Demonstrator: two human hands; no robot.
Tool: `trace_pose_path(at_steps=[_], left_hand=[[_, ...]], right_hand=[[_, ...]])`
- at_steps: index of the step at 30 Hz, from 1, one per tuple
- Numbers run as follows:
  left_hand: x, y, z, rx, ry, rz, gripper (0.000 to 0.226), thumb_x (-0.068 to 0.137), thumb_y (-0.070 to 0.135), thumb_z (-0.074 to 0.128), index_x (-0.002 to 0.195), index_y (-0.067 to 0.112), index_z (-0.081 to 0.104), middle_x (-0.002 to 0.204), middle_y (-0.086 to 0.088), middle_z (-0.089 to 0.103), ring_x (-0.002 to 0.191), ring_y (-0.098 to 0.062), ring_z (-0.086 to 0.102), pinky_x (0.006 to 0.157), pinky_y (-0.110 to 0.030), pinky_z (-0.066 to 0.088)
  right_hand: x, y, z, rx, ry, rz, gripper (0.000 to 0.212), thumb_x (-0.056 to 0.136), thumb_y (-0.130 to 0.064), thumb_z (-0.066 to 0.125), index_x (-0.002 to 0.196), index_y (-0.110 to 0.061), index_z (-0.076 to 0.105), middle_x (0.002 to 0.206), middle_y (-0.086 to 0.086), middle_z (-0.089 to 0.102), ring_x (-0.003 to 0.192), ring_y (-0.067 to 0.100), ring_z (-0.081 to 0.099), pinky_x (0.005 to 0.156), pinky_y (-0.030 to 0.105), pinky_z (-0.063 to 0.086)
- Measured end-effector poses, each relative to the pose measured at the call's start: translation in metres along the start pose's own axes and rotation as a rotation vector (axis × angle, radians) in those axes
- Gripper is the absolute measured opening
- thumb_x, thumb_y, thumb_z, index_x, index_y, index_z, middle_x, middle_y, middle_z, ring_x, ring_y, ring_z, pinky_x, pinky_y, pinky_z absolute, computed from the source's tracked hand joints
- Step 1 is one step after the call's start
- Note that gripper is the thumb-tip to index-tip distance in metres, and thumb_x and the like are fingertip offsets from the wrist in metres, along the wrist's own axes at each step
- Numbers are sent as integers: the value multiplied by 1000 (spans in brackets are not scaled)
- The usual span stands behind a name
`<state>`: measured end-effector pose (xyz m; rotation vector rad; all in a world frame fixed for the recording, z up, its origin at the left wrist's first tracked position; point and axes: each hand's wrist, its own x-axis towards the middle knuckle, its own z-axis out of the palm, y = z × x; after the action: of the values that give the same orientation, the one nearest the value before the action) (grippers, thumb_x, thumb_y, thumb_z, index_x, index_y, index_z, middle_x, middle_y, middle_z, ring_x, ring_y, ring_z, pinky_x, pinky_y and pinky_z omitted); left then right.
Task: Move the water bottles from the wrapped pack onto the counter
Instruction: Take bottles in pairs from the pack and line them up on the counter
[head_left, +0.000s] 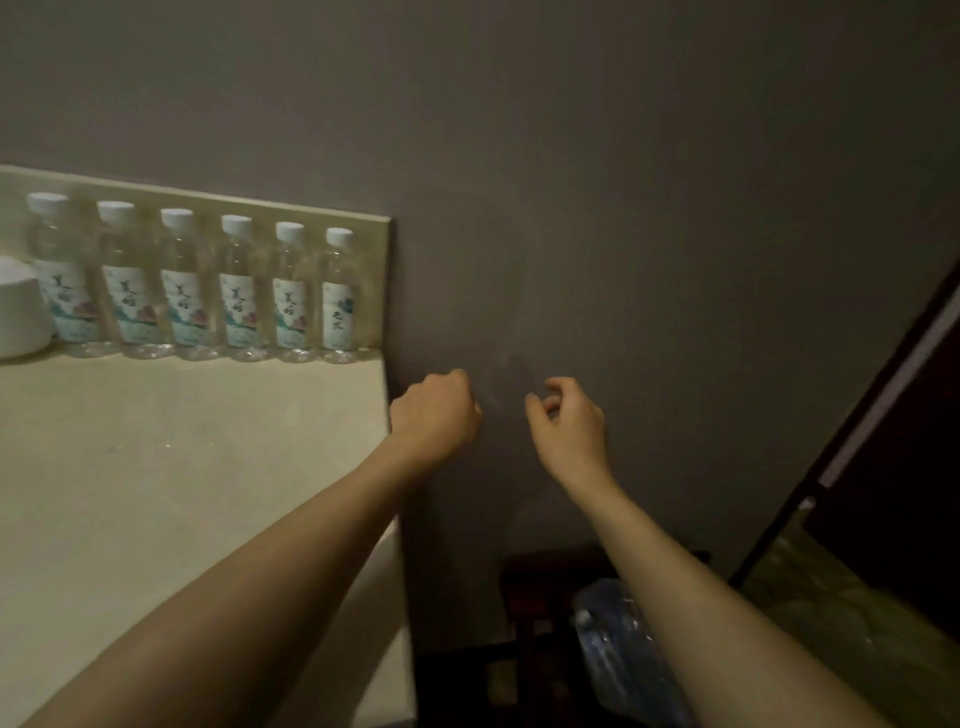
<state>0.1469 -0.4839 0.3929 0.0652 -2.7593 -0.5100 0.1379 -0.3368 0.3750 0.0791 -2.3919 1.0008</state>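
Clear plastic water bottles (192, 283), six in a row, stand upright on the counter (182, 467) against its back edge.
We hold both hands out past the counter's right end, near the grey wall (623, 208): left hand (434, 415) fisted and empty, right hand (569, 415) loosely curled, also empty. The wrapped pack (613, 649) lies low beneath our right forearm.

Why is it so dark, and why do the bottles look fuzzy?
In the head view the light is dim, so the wall looks flat grey and the plastic pack on the floor is nearly lost in shadow; the bottles on the counter look soft and hazy, their labels hard to read; the wide lens bends the counter's edges; both hands are slightly blurred.
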Motion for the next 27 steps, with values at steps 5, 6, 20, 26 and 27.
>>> trace_pose_path(at_steps=[5, 6, 20, 26, 27], left_hand=[[-38, 79, 40, -40, -83, 39, 24, 92, 28, 45, 108, 16, 57, 109, -11, 64, 93, -33, 62, 69, -38, 42], [-45, 93, 49, -49, -115, 46, 25, 91, 28, 45, 109, 16, 57, 110, -11, 64, 96, -34, 62, 71, -38, 44], [-70, 199, 183, -127, -456, 77, 28, 93, 37, 45, 107, 16, 56, 105, -9, 64, 89, -28, 61, 71, -35, 47], [-39, 214, 276, -190, -649, 45, 36, 93, 42, 47, 108, 13, 61, 109, -11, 66, 97, -30, 64, 81, -38, 54], [-34, 215, 291, -209, -676, 36, 36, 93, 41, 47, 107, 12, 62, 109, -11, 66, 97, -30, 64, 82, -38, 55]], right_hand=[[-23, 74, -65, -8, -3, 97, 35, 91, -28, 58, 121, -10, 58, 88, 2, 66, 99, 26, 61, 86, 32, 43], [-29, 88, -77, -11, -5, 122, 35, 91, -29, 58, 121, -10, 57, 88, 2, 66, 99, 25, 61, 85, 30, 43], [-48, 242, -113, 12, -95, 419, 33, 92, -32, 55, 122, -16, 55, 90, -4, 63, 89, 15, 57, 73, 26, 39], [-40, 320, -95, -40, -177, 583, 23, 92, -27, 56, 112, -16, 58, 90, -3, 62, 86, 16, 61, 72, 24, 42], [-38, 334, -91, -52, -202, 616, 18, 92, -25, 56, 108, -17, 58, 92, -1, 64, 86, 17, 61, 72, 24, 42]])
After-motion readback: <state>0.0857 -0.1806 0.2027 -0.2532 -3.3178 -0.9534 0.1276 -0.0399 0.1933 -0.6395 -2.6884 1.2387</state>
